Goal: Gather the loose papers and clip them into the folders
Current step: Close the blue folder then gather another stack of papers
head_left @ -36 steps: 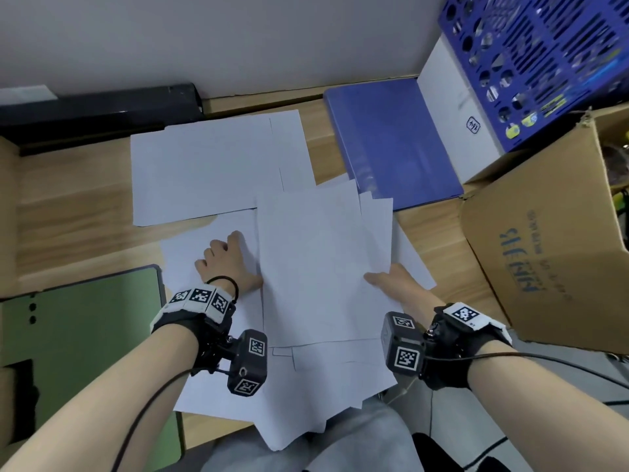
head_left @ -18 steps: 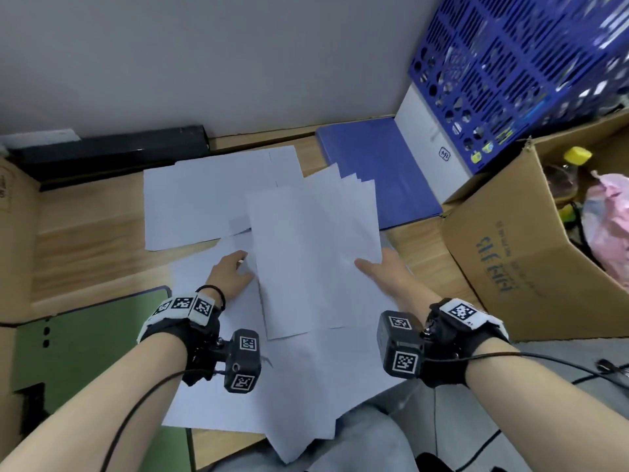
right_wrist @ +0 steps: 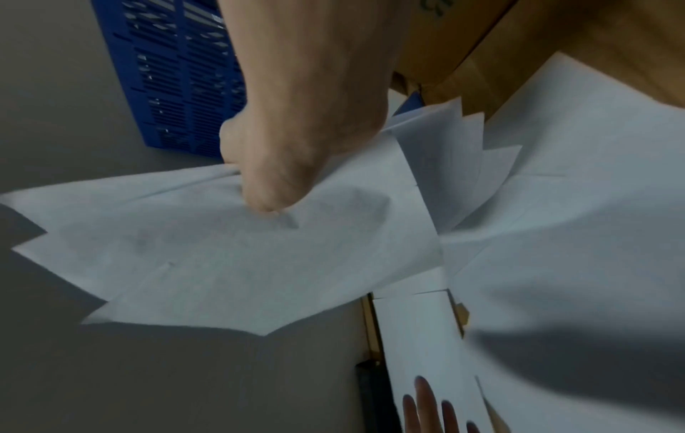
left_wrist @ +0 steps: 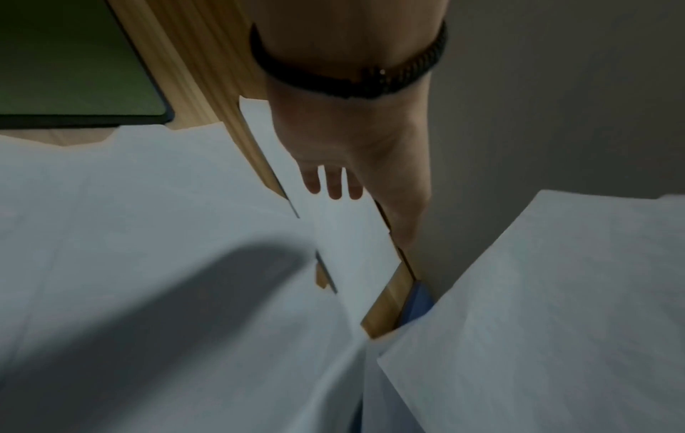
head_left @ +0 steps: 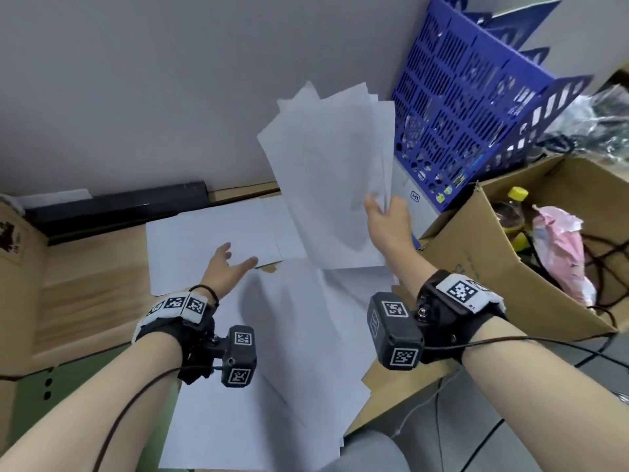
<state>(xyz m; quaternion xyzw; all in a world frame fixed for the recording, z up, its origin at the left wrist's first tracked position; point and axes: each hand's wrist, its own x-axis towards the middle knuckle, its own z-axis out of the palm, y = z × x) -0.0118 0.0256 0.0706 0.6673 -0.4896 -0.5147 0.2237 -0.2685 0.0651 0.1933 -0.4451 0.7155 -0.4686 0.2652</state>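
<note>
Pinching a fanned sheaf of white sheets [head_left: 335,185] along its right edge, the right hand [head_left: 386,223] held the bundle raised clear of the wooden desk [head_left: 85,287]. In the right wrist view the thumb pressed onto the top sheet with the fingers tucked behind it, out of sight. The sheets in the sheaf were not squared, and their corners splayed out at the upper end.

Relative to the desk, more loose papers [head_left: 299,362] lay flat on its near half, overlapping one another and overhanging the near edge toward the person's lap. A further spread of sheets [head_left: 211,243] lay toward the far side of the desk. Over these the left hand [head_left: 226,267] reached with its fingers straight and spread, holding nothing; whether the fingertips touched the paper could not be told.

A green folder [head_left: 68,403] lay flat at the near left corner of the desk, partly under the left forearm. Only a small sliver of a blue folder [left_wrist: 419,301] showed at the far right of the desk, mostly hidden behind the raised sheaf.

Beyond the desk's right end stood an open cardboard box [head_left: 503,267] holding a yellow-capped bottle, something pink and dark cables. A blue perforated file rack [head_left: 476,97] stood behind the box, against the grey wall. A long black bar [head_left: 119,206] ran along the desk's far edge on the left.
</note>
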